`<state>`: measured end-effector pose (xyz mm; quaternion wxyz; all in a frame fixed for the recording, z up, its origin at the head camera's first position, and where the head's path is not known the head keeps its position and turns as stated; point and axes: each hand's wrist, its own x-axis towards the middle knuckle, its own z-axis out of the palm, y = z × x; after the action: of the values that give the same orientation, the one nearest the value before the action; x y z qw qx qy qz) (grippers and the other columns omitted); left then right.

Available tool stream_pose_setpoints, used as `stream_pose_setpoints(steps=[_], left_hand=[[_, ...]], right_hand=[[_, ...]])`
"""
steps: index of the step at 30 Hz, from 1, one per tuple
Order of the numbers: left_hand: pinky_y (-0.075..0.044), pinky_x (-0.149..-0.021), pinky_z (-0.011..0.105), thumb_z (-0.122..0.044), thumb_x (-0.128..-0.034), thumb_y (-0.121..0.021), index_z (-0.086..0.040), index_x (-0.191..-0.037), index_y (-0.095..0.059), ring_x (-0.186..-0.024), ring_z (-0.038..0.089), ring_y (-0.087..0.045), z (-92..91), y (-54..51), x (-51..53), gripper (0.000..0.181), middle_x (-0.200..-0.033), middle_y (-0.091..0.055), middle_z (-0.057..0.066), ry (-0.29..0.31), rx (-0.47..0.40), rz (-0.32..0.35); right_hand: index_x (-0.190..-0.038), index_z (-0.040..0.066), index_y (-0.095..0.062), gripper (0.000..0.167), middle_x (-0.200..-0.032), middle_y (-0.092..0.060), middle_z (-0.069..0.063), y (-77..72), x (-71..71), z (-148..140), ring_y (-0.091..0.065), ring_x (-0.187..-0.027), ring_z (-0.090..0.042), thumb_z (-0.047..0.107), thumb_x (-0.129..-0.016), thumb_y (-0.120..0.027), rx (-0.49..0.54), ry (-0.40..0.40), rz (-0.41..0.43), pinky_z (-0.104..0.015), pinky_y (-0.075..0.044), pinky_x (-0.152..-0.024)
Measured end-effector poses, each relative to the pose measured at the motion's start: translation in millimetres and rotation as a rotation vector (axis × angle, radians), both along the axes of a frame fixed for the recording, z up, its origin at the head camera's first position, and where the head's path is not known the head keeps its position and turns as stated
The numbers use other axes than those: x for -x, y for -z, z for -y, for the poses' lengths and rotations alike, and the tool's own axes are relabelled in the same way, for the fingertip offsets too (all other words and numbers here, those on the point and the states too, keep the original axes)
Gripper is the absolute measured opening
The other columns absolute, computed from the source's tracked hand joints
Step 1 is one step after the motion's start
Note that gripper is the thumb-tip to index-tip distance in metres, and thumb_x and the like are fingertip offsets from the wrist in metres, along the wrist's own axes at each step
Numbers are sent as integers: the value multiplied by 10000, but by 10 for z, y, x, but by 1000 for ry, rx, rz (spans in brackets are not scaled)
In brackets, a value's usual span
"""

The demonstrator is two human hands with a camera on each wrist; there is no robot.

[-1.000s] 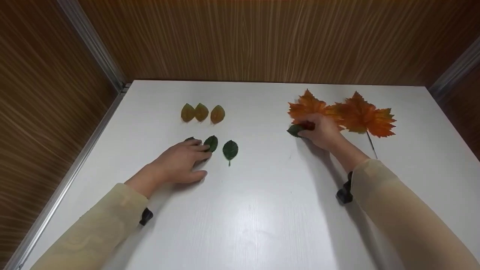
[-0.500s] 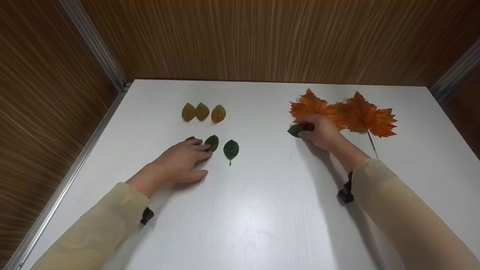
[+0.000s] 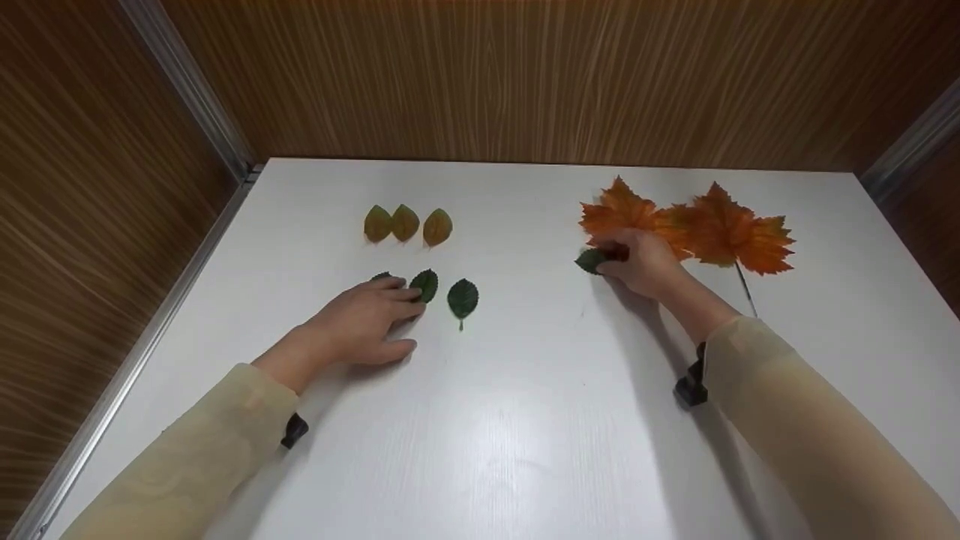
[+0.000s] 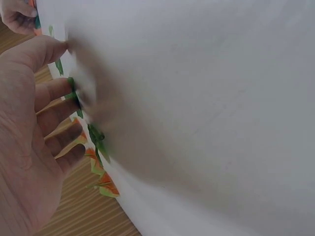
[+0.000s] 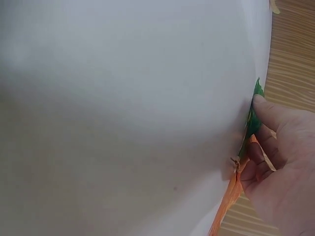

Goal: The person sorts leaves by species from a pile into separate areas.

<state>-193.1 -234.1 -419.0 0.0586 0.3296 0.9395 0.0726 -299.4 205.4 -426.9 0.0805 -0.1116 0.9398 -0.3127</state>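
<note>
In the head view my left hand (image 3: 360, 321) lies palm down with fingers extended, fingertips touching a dark green leaf (image 3: 425, 285). Part of another green leaf (image 3: 382, 276) shows past those fingers; the rest is hidden. A third green leaf (image 3: 463, 298) with a short stem lies to the right, untouched. My right hand (image 3: 641, 262) pinches a green leaf (image 3: 590, 260) between thumb and fingers, low over an orange maple leaf (image 3: 621, 206). The right wrist view shows the thumb against this green leaf (image 5: 255, 120). In the left wrist view the fingers of my left hand (image 4: 34, 108) are spread.
Three yellow-brown leaves (image 3: 406, 223) lie in a row behind the green ones. Another orange maple leaf (image 3: 724, 229) with a dark stem overlaps the first at the right. The white table (image 3: 487, 450) meets a wood-grain panel (image 3: 480, 82) at the back.
</note>
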Motion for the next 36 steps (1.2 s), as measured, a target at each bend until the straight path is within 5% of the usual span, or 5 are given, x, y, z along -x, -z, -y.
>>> stream_pose_setpoints(steps=[6,15,23,36], left_hand=[[-342,-1219,532,-361,-969,-641,-73,-1464,-645,-1491,416,-421,9,6,0,573,-1555,-546,176,4,8,-7],[-314,-1234,532,-374,-968,-620,-87,-1477,-637,-1508,409,-399,5,-7,-14,585,-1572,-531,163,-10,24,9],[-320,-1232,529,-376,-966,-620,-85,-1473,-640,-1503,413,-407,18,5,-14,585,-1565,-538,168,-4,25,1],[-306,-1242,516,-370,-970,-612,-75,-1478,-633,-1505,417,-401,-31,-35,19,587,-1571,-527,180,6,52,13]], right_hand=[[-1387,102,-671,349,-1284,-675,-142,-24,-34,10,-559,-1122,-334,110,-1039,-700,21,18,-1,-521,-481,-1089],[-1352,122,-654,345,-1135,-647,-127,-87,-113,21,-553,-995,-302,113,-1016,-735,72,31,-43,-361,-530,-781],[-1129,79,-796,140,-1118,-737,-116,-103,-262,85,-611,-990,-286,79,-995,-756,145,14,-86,-209,-533,-733],[-1227,63,-787,249,-1216,-736,-122,-71,-501,432,-667,-962,-275,87,-979,-777,284,-53,-47,-216,-573,-722]])
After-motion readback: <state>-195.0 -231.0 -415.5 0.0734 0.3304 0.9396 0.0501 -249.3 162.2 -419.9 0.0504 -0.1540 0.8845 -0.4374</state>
